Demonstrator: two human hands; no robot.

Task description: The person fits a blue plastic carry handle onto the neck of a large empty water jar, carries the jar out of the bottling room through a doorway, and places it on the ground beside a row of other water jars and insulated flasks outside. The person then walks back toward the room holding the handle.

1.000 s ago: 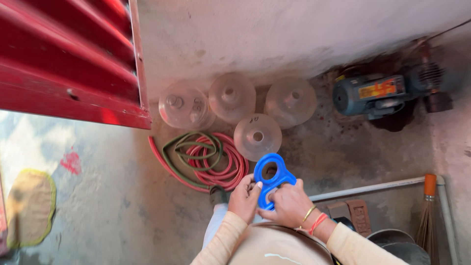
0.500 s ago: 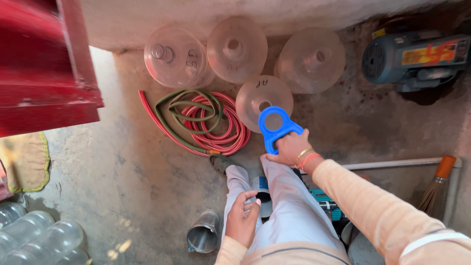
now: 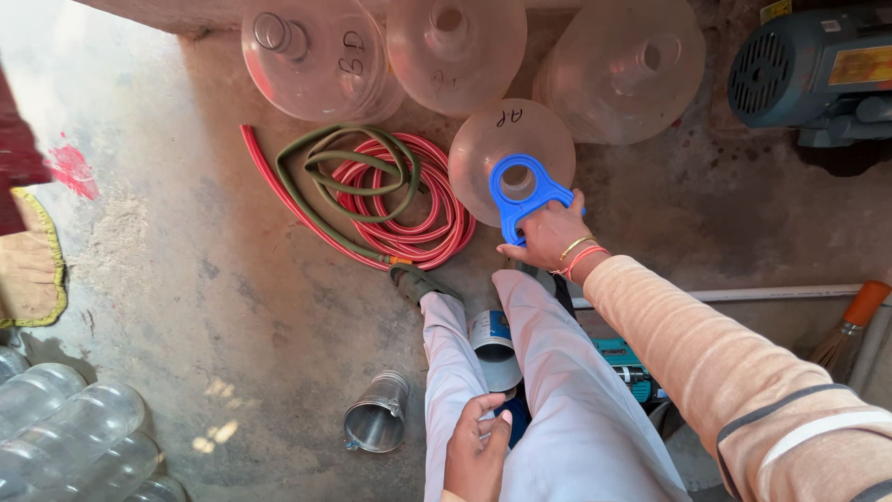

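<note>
Since half a second ago your view has closed in on the floor: the red metal shutter that filled the upper left is gone but for a sliver, and the big jugs now run off the top edge. Your right hand, which held the blue tool just short of the nearest jug, now sets its ring over that jug's neck.

At far left lies a yellow-edged cloth, and below it a cluster of clear plastic bottles, at least four. Next come two coiled hoses, one olive-green hose lying over one red hose. A single small metal cup lies on its side on the concrete.

Your left hand rests on your thigh, fingers curled loosely, holding nothing.

Four large clear water jugs stand along the wall, the nearest jug in front of the other three. Your right hand is clenched around the handle of the blue cap-opener tool, whose ring lies on the jug's mouth.

At far right sit one blue-grey electric motor, one white pipe and one orange-handled broom.
</note>
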